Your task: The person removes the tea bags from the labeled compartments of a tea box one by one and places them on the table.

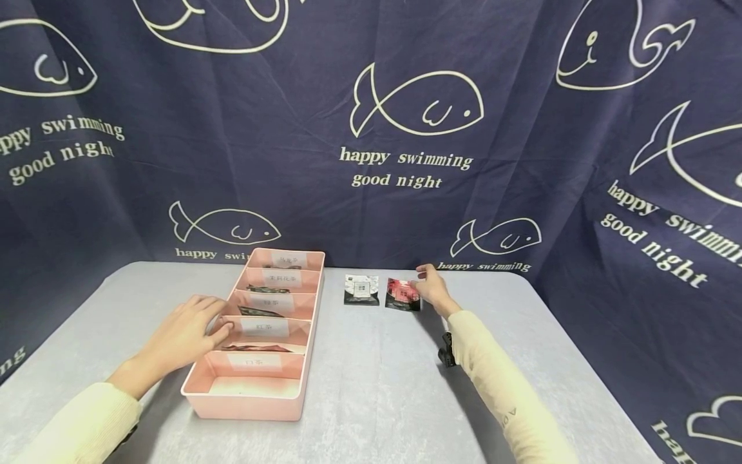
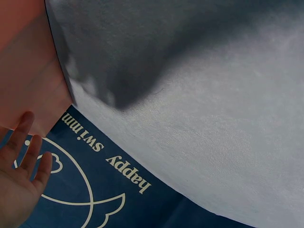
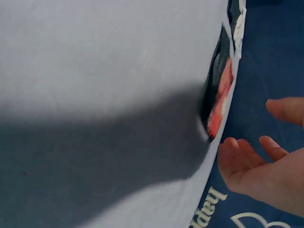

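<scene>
We find free lane over tabletop (image 1: 377, 386), lower centre of head frame, between pink box (image 1: 243, 407) and right sleeve (image 1: 495, 390). Left of centre, left hand (image 1: 185, 332) obstructs box's left rim; dividers (image 1: 294, 363) bar lengthwise passage. Curtain (image 1: 406, 222) stops us at upper centre.

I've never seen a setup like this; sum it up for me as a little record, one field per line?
Surface: pale grey table
Container: long pink plastic tray, five compartments, white labels
Tray contents: packet edges visible in the four farther compartments
Loose items: square black-and-white packet, left of a square red-and-black packet
Left hand: at the tray's left side, fingers relaxed; contact unclear
Right hand: by the red-and-black packet's right side, fingers spread, holding nothing
Backdrop: navy fabric with fish drawings
</scene>
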### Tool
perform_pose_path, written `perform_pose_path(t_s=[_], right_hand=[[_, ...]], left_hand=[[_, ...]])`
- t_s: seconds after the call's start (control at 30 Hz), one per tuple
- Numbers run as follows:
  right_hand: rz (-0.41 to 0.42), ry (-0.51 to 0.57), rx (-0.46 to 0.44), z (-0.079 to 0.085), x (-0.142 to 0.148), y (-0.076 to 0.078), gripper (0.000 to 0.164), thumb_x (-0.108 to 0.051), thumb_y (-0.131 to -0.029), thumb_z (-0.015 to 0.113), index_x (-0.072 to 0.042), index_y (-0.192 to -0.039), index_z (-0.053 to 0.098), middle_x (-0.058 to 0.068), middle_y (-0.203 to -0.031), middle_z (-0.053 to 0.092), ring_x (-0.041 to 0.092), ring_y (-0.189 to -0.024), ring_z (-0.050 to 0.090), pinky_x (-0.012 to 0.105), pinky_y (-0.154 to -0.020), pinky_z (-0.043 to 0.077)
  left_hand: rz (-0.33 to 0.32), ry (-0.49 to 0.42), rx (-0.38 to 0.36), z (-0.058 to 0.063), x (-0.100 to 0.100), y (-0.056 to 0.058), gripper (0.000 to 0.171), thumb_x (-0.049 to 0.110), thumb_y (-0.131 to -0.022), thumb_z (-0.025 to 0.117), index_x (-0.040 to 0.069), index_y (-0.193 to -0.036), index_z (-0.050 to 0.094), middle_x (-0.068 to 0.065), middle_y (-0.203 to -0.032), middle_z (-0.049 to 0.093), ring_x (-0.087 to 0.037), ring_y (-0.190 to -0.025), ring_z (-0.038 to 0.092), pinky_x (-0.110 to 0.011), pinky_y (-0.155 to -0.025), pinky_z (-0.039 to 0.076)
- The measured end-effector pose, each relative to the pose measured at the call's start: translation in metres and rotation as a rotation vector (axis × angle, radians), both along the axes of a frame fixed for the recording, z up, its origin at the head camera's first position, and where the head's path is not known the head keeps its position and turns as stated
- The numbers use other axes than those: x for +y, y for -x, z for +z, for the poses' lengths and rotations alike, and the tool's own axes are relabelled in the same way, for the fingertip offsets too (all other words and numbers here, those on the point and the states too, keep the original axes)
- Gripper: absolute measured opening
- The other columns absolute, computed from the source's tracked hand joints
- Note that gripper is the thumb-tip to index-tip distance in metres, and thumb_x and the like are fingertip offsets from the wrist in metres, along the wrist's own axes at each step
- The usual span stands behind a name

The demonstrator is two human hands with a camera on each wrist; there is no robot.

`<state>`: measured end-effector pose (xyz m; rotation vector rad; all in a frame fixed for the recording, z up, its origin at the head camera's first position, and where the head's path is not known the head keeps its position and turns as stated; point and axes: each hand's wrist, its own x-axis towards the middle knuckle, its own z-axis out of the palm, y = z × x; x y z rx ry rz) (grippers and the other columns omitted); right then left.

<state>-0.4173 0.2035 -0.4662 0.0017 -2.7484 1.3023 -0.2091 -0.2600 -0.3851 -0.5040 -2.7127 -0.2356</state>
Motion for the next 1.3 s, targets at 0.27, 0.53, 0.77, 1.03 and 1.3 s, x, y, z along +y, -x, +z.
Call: perform_pose_path(t_s=[0.27,0.53,0.77,1.03,1.3], right_hand=[[0.142,-0.023,0.051,0.085,-0.049,-0.081,0.040,-0.006,-0.080,0.059,0.006,-0.116,0.047,0.026,-0.115,0.054,0.035,-0.097,0.059,0.036,-0.083,0.050],[0.281,0.021,0.135,0.091,-0.076,-0.101,0.029,0.000,-0.081,0.058,0.003,-0.109,0.052,0.023,-0.108,0.058,0.032,-0.092,0.062,0.036,-0.080,0.053],[0.414,-0.063,0.202,0.096,-0.096,-0.120,0.028,-0.003,-0.081,0.061,0.001,-0.108,0.055,0.018,-0.108,0.061,0.034,-0.096,0.060,0.042,-0.080,0.052],[0.582,-0.129,0.317,0.099,-0.118,-0.141,0.026,-0.005,-0.081,0.061,0.003,-0.105,0.057,0.017,-0.105,0.061,0.033,-0.095,0.061,0.041,-0.085,0.051],[0.688,-0.163,0.369,0.101,-0.138,-0.156,0.023,-0.007,-0.082,0.061,0.001,-0.104,0.058,0.014,-0.104,0.062,0.029,-0.095,0.060,0.039,-0.087,0.049]], left_hand=[[-0.010,-0.009,0.025,-0.002,0.000,0.002,0.035,0.027,-0.082,0.061,0.002,-0.106,0.061,-0.017,-0.108,0.062,-0.034,-0.106,0.051,-0.053,-0.091,0.039],[-0.008,0.000,0.022,-0.002,0.000,0.003,0.035,0.028,-0.082,0.061,0.002,-0.106,0.061,-0.017,-0.109,0.062,-0.035,-0.106,0.051,-0.054,-0.090,0.040],[-0.010,0.001,0.014,-0.004,-0.001,0.004,0.036,0.028,-0.082,0.061,0.002,-0.107,0.061,-0.017,-0.109,0.062,-0.035,-0.107,0.051,-0.053,-0.091,0.039],[-0.014,-0.003,0.009,-0.004,-0.001,0.003,0.036,0.028,-0.083,0.061,0.002,-0.107,0.061,-0.017,-0.109,0.062,-0.035,-0.107,0.051,-0.054,-0.091,0.039],[-0.019,-0.012,0.029,-0.005,-0.001,0.003,0.034,0.028,-0.082,0.061,0.003,-0.105,0.061,-0.016,-0.107,0.063,-0.034,-0.105,0.052,-0.053,-0.090,0.039]])
